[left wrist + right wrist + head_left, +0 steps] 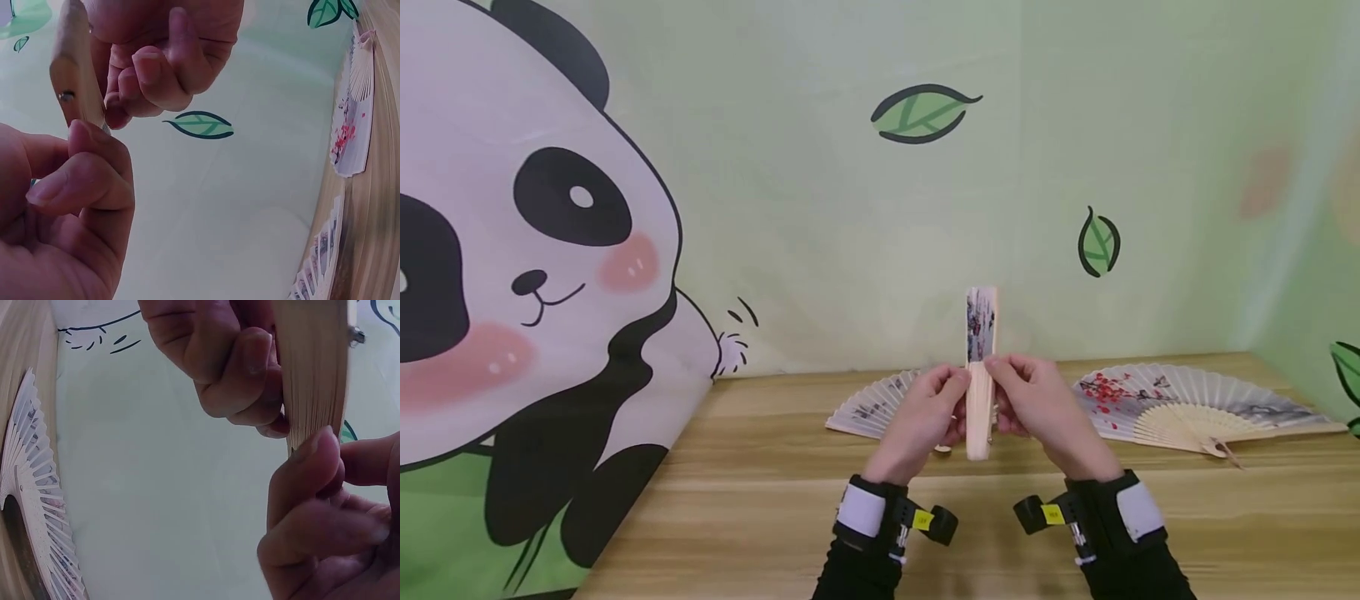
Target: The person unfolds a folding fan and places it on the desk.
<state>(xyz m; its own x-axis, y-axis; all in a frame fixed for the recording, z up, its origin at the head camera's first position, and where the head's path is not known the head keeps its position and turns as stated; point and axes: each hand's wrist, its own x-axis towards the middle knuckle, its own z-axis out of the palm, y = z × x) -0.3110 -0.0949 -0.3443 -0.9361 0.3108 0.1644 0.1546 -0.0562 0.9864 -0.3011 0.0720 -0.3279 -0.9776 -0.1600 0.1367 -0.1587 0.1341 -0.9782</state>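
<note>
A folded paper fan (981, 367) with bamboo ribs stands upright above the wooden table (760, 500), held between both hands. My left hand (928, 412) pinches its lower ribs from the left. From the other side my right hand (1037, 404) grips the same ribs, thumb near the top of the wood. In the left wrist view the folded fan (75, 69) shows its rivet, between my left hand (69, 206) and my right hand (162, 56). The right wrist view shows the fan's ribs (312, 369) edge-on, between my right hand (331, 512) and my left hand (225, 362).
Two spread fans lie on the table behind my hands: one with dark ink painting (880, 404) at the left, one with red blossoms (1187, 404) at the right. A panda backdrop (527, 275) covers the left wall, with green leaf prints on the back wall.
</note>
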